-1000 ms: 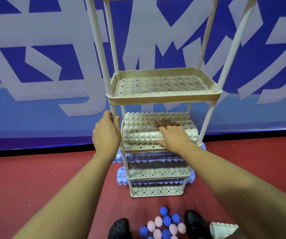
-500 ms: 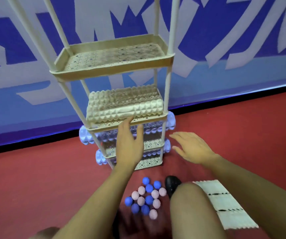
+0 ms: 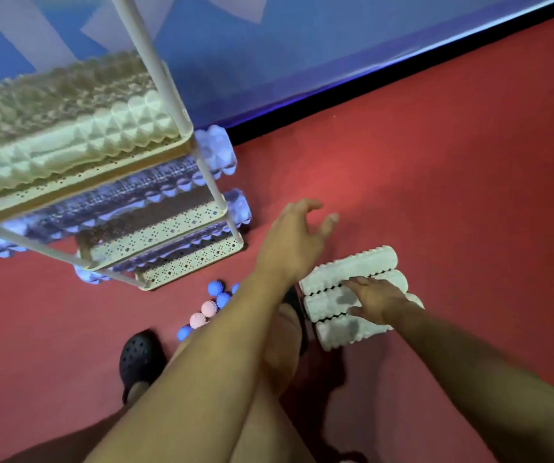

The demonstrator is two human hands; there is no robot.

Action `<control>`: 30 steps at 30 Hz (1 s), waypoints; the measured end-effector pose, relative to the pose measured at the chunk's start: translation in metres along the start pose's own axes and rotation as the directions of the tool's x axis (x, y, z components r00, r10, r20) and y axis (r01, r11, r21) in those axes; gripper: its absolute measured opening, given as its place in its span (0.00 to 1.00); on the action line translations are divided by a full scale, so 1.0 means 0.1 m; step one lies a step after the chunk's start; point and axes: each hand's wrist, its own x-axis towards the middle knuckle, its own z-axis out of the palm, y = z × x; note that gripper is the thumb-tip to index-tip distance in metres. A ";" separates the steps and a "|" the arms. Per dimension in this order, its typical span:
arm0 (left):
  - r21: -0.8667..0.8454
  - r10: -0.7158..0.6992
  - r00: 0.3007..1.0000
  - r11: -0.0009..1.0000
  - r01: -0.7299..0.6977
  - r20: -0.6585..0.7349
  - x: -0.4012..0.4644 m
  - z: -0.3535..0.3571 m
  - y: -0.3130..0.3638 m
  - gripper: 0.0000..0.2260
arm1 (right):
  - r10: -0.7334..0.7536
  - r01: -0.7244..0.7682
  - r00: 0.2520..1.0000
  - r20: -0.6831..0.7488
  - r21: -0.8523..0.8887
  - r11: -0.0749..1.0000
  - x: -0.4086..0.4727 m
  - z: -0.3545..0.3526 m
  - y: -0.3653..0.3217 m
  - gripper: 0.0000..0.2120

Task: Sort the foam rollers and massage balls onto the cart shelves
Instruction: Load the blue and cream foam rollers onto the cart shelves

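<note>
White foam is the next pick: 3 white rollers (image 3: 352, 295) lie side by side, touching, on the red floor (image 3: 436, 162) just right of the person's knee. The right hand (image 3: 374, 300) rests on the middle one, fingers spread flat, not yet curled round it. The left hand (image 3: 297, 243) hovers over the floor beside the nearest end of the far roller, fingers loosely spread, holding nothing.

By my reading, the step in hand is fetching a white roller for the cart (image 3: 175, 105). Next, the right hand must wrap its fingers round 1 roller and lift it free of its neighbours, perhaps with the left steadying the end, then carry it to a shelf.

On the cart, 2 cream rollers (image 3: 68, 152) fill the upper shelf in view. Blue rollers (image 3: 217, 155) lie on the 2 shelves below, their ends jutting past the posts; their number cannot be told. Massage balls (image 3: 207, 310) sit in a cluster on the floor by the black shoe (image 3: 140, 357): 2 pink and at least 4 blue show, and the arm hides the rest.
</note>
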 end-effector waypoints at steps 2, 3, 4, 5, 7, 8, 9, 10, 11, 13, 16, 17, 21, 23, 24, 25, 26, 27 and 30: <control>0.015 -0.012 1.000 1.000 0.012 0.020 0.10 0.04 -0.02 0.20 | 0.010 -0.011 0.999 0.034 0.030 0.999 0.10 0.11 0.01 0.34; 0.020 -0.013 1.000 1.000 0.013 0.026 0.14 0.05 -0.02 0.20 | 0.011 -0.013 0.998 0.056 0.041 0.999 0.15 0.17 0.00 0.32; 0.025 -0.008 1.000 1.000 0.008 0.028 0.18 0.05 -0.01 0.20 | 0.010 -0.014 0.997 0.077 0.055 0.998 0.18 0.25 0.00 0.31; 0.034 -0.002 1.000 0.999 0.001 0.029 0.22 0.06 0.01 0.20 | 0.009 -0.016 0.995 0.102 0.070 0.997 0.20 0.34 0.01 0.32; 0.070 0.003 0.999 0.998 -0.005 0.033 0.27 0.07 -0.01 0.20 | 0.002 -0.019 0.990 0.142 0.116 0.993 0.22 0.59 0.02 0.33; 0.092 -0.004 0.999 0.996 0.001 0.035 0.30 0.08 -0.04 0.19 | -0.002 -0.018 0.987 0.161 0.124 0.992 0.22 0.73 0.02 0.34; 0.111 -0.018 0.999 0.994 0.013 0.040 0.32 0.09 -0.08 0.20 | 0.000 -0.020 0.983 0.186 0.109 0.994 0.22 0.85 0.03 0.34; 0.128 -0.033 0.998 0.991 0.026 0.054 0.34 0.11 -0.11 0.20 | -0.002 -0.017 0.983 0.185 0.099 0.995 0.24 0.96 0.04 0.34; 0.148 -0.046 0.996 0.988 0.034 0.073 0.36 0.13 -0.13 0.21 | -0.005 -0.010 0.986 0.165 0.090 0.996 0.27 1.05 0.06 0.36; 0.195 -0.064 0.992 0.980 0.042 0.108 0.40 0.16 -0.14 0.22 | -0.015 0.008 0.991 0.131 0.055 0.998 0.32 1.19 0.09 0.41; 0.256 -0.060 0.992 0.966 0.029 0.113 0.46 0.18 -0.14 0.23 | -0.014 0.015 0.994 0.112 -0.014 1.000 0.40 1.27 0.09 0.44; 0.271 -0.059 0.992 0.962 0.027 0.109 0.47 0.17 -0.13 0.23 | -0.005 0.007 0.995 0.095 -0.019 1.000 0.43 1.29 0.06 0.43; 0.316 -0.083 0.993 0.948 0.052 0.088 0.49 0.16 -0.14 0.23 | 0.048 -0.048 0.999 0.015 0.021 0.999 0.51 1.35 -0.08 0.35; 0.308 -0.087 0.993 0.950 0.060 0.077 0.50 0.16 -0.13 0.23 | 0.055 -0.055 0.998 -0.017 -0.008 0.998 0.53 1.41 -0.09 0.33; 0.303 -0.089 0.993 0.951 0.061 0.079 0.50 0.17 -0.12 0.23 | 0.049 -0.049 0.999 -0.015 -0.034 0.998 0.53 1.45 -0.09 0.33; 0.300 -0.089 0.992 0.952 0.060 0.084 0.50 0.18 -0.11 0.24 | 0.042 -0.043 0.999 -0.010 -0.056 0.998 0.53 1.49 -0.10 0.32; 0.298 -0.089 0.992 0.953 0.058 0.092 0.50 0.19 -0.10 0.24 | 0.038 -0.039 0.999 -0.008 -0.070 0.997 0.54 1.54 -0.11 0.32; 0.297 -0.088 0.991 0.953 0.055 0.099 0.51 0.19 -0.10 0.24 | 0.037 -0.037 0.999 -0.003 -0.070 0.997 0.54 1.58 -0.11 0.32; 0.309 -0.075 0.991 0.950 0.037 0.112 0.53 0.22 -0.09 0.24 | 0.012 -0.013 0.999 -0.049 -0.020 1.000 0.54 1.62 -0.09 0.28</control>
